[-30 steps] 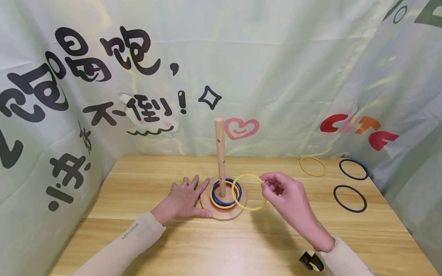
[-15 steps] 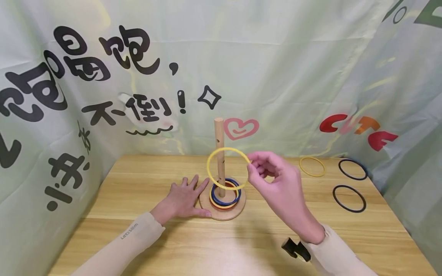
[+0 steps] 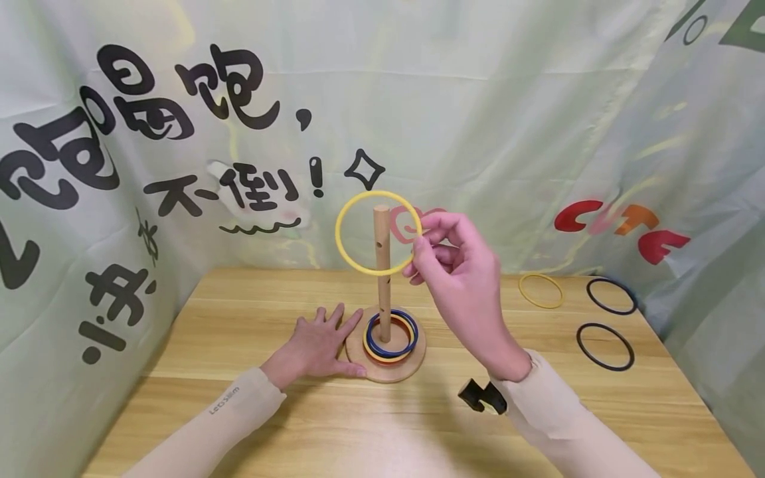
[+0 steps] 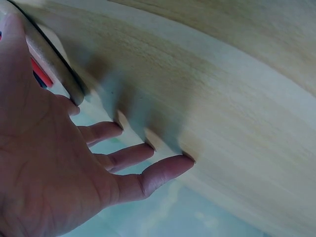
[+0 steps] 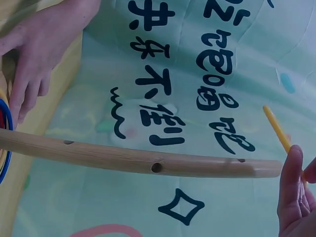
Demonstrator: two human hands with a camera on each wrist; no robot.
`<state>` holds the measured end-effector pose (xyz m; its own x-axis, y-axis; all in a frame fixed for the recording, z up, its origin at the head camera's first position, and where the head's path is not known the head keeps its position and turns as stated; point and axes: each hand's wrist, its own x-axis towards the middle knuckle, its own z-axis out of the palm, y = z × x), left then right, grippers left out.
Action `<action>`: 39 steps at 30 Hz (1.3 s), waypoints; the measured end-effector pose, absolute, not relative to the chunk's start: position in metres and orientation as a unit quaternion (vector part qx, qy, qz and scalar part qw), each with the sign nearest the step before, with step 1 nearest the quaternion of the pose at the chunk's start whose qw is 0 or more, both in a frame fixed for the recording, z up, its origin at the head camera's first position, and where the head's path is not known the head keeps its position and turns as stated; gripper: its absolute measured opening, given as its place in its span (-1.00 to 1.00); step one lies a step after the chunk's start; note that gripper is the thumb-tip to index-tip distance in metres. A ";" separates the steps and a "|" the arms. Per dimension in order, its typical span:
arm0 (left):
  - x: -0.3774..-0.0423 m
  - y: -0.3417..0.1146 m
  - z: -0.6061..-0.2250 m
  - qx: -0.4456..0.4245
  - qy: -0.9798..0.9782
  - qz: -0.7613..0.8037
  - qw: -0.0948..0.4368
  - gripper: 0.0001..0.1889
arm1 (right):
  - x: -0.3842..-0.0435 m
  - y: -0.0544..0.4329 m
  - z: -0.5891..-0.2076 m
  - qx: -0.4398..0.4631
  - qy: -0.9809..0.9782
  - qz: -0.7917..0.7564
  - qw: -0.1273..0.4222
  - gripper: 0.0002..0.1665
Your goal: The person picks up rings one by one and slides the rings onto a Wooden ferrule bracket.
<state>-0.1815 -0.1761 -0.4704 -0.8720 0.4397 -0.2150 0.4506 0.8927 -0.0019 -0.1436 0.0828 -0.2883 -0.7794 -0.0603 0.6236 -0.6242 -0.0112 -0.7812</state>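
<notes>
From where I stand, the peg (image 3: 384,292) and its round base (image 3: 388,374) look like bare wood, smooth and matt, while the raised yellow ring (image 3: 338,234) has the even, smooth look of plastic. The bench (image 3: 370,431) shows a smooth wood-grain top with a soft sheen. The backdrop (image 3: 478,133) is creased cloth with a faint satiny gloss, and the sleeves (image 3: 574,425) are matt cloth.

Free room lies over the tabletop (image 3: 239,295) at back left; the upright peg (image 3: 383,257) blocks the middle.
</notes>
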 end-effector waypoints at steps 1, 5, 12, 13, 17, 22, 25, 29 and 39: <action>-0.181 -0.176 -0.470 0.230 0.967 -0.025 0.105 0.31 | -0.146 0.082 -0.288 0.251 -0.668 0.669 0.208 -0.76; -0.182 -0.176 -0.472 0.232 0.967 -0.029 0.102 0.32 | -0.153 0.081 -0.290 0.233 -0.666 0.683 0.189 -0.77; -0.182 -0.176 -0.472 0.235 0.967 -0.034 0.090 0.32 | -0.164 0.084 -0.306 0.177 -0.680 0.700 0.128 -0.77; -0.182 -0.176 -0.472 0.235 0.967 -0.034 0.089 0.32 | -0.166 0.085 -0.309 0.169 -0.685 0.699 0.119 -0.76; -0.182 -0.176 -0.472 0.236 0.967 -0.040 0.089 0.32 | -0.171 0.086 -0.326 0.147 -0.701 0.692 0.092 -0.75; -0.182 -0.176 -0.472 0.237 0.967 -0.039 0.091 0.32 | -0.174 0.088 -0.347 0.126 -0.710 0.689 0.076 -0.75; -0.182 -0.176 -0.471 0.237 0.967 -0.036 0.091 0.32 | -0.175 0.090 -0.360 0.111 -0.713 0.689 0.067 -0.74; -0.183 -0.175 -0.471 0.238 0.966 -0.036 0.091 0.32 | -0.174 0.093 -0.379 0.092 -0.721 0.685 0.051 -0.74; -0.182 -0.175 -0.470 0.236 0.966 -0.030 0.096 0.32 | -0.168 0.098 -0.427 0.039 -0.745 0.666 -0.008 -0.74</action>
